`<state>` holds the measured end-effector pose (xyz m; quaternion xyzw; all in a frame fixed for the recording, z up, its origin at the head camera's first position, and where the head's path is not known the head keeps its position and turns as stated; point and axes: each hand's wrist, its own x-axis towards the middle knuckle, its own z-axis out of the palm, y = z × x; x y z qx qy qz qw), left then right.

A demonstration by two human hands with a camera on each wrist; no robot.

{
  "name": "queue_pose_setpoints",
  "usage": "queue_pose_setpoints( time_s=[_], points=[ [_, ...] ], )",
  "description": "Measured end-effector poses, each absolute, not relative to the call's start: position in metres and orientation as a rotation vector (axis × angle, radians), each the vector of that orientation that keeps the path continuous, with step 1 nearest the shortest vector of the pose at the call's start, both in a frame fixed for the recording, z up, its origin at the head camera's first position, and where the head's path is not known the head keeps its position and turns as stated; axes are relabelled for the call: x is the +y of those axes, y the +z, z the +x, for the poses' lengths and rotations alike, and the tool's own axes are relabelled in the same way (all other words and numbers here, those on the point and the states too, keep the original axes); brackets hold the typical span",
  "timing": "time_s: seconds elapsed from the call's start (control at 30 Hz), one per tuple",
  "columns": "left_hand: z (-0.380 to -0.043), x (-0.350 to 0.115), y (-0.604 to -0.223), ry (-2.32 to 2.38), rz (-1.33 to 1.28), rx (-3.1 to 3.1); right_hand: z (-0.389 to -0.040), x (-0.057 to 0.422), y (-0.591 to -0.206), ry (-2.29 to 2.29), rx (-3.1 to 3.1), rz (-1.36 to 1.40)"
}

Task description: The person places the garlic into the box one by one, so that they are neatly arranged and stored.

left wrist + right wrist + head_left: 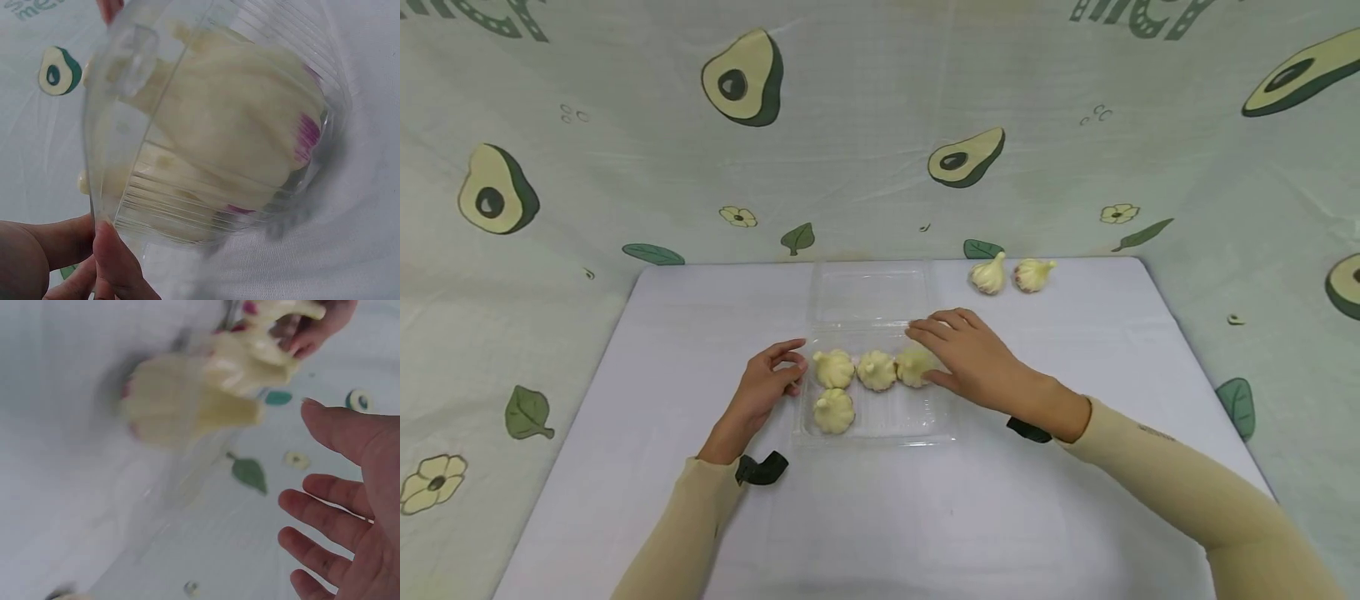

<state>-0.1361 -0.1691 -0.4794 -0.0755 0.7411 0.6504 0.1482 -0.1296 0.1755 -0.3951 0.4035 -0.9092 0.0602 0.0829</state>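
A clear plastic clamshell container (898, 421) lies with its lid (872, 296) folded back. Inside it, three garlic bulbs (876, 370) form a row along the back, and another garlic bulb (833, 411) sits at the front left. My left hand (763, 385) pinches the container's left rim between thumb and fingers, as the left wrist view shows up close. Over the container's right side is my right hand (966, 354), its fingers spread and holding nothing. Its thumb overlaps the rightmost garlic bulb (913, 367) in the head view; in the right wrist view that bulb (162, 403) stands apart from the fingers.
Two more garlic bulbs, a left one (988, 275) and a right one (1033, 274), stand at the table's back edge, right of the lid. A white cloth covers the table (1037, 517). Behind it hangs a curtain (865, 100) printed with avocados.
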Motion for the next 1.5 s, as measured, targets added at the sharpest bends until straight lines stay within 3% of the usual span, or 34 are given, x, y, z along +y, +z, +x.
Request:
queue_pose_setpoints(
  time_s=[0.83,1.5],
  points=[
    [-0.133,-0.17,-0.478,1.878,-0.207,2.139,-0.175,0.297,-0.426,0.397,-2.888,0.244],
    [-0.133,-0.169,-0.478,1.885,-0.192,2.123,-0.211,0.324,-0.455,0.479,-3.027,-0.035]
  ],
)
